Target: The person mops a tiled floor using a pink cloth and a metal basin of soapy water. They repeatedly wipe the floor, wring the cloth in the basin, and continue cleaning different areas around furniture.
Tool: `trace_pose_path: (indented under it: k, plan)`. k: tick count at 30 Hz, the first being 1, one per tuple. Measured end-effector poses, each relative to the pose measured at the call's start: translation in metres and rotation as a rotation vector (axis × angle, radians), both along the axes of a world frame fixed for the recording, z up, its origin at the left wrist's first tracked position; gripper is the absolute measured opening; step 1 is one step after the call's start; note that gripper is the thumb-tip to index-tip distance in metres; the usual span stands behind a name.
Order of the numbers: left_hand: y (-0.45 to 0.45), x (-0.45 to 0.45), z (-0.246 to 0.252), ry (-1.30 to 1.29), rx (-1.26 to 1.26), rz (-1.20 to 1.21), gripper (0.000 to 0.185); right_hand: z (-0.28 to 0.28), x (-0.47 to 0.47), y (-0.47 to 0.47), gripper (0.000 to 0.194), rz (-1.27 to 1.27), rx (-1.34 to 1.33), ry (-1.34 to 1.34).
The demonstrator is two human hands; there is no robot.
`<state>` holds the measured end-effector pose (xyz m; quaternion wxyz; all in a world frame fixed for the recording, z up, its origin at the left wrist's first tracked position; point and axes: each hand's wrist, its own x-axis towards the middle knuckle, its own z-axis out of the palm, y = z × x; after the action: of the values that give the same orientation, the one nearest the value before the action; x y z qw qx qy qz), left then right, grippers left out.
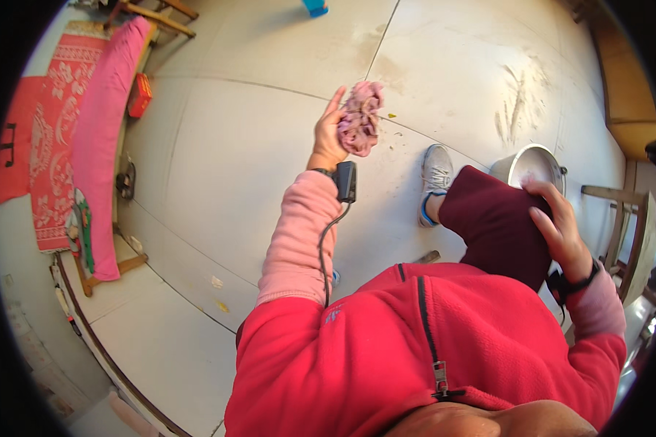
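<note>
My left hand (328,134) is stretched out over the tiled floor (240,136) with a crumpled pink cloth (363,117) held against its palm and fingers. The cloth is bunched up. My right hand (563,229) rests at my bent knee in dark maroon trousers (497,218), its fingers apart and nothing seen in it. Just beyond those fingers stands a round metal pot or bucket (503,169), partly hidden behind the knee, with pale contents that I cannot make out. Wet-looking smears (516,104) mark the floor past it.
A long bench with a pink cover (101,147) runs along the left, a red box (140,95) beside it. A wooden stool (615,194) stands at the right, below a wooden cabinet (628,82). A blue object (316,7) is at the top. My shoe (436,175) is near the pot.
</note>
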<state>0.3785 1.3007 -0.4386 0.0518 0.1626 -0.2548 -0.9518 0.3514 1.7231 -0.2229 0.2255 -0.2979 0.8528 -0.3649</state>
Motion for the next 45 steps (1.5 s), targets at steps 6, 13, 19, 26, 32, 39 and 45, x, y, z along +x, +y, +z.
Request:
trace_pose_path:
  k: [6, 13, 19, 26, 32, 39, 45]
  plan:
    - [0.000, 0.044, 0.108, 0.169, -0.329, -0.228, 0.052, -0.033, 0.022, 0.057, 0.036, -0.100, -0.334, -0.042]
    - [0.023, 0.077, 0.215, -0.094, -0.732, 0.101, 0.051, -0.131, 0.087, 0.182, 0.017, -0.441, -0.351, -0.141]
    - [0.122, 0.052, 0.275, 0.054, -0.695, 0.085, 0.047, -0.088, 0.067, 0.164, 0.017, -0.514, -0.650, -0.218]
    - [0.286, 0.017, 0.297, 0.344, -0.646, -0.239, 0.049, 0.028, 0.051, 0.050, 0.068, -0.266, -1.104, -0.766]
    - [0.327, 0.010, 0.294, 0.390, -0.441, -0.413, 0.047, 0.002, 0.051, 0.095, 0.013, -0.402, -0.938, -0.355]
    - [0.253, -0.017, 0.286, 0.355, -0.510, -0.197, 0.046, -0.106, 0.147, 0.381, 0.022, -1.052, -0.416, -0.277]
    - [0.160, -0.030, 0.246, 0.194, -0.370, -0.028, 0.047, -0.196, 0.236, 0.428, 0.061, -1.197, 0.030, -0.567]
